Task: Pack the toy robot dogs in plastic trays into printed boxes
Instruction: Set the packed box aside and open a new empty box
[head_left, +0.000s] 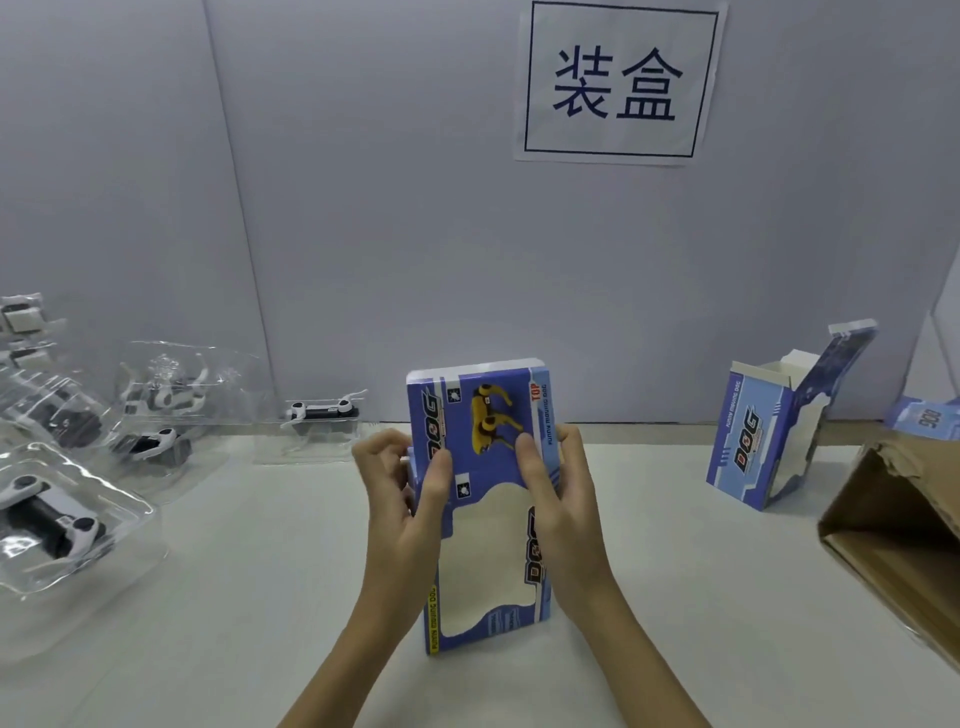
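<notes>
Tabletop (260, 597), pale and matte, meets a grey partition wall (363, 208) bearing a paper sign (618, 83). At the middle we grasp a blue printed box (483, 519) upright, left hand (405, 499) and right hand (561, 499) curled round its sides. Trayed toy dogs (62, 519) lie left; an open box (769, 436) and cardboard carton (904, 535) stand right.

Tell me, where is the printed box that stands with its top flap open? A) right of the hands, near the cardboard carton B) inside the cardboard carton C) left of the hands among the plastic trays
A: the open-flapped printed box stands upright on the table right of both hands, beside the cardboard carton.
</notes>
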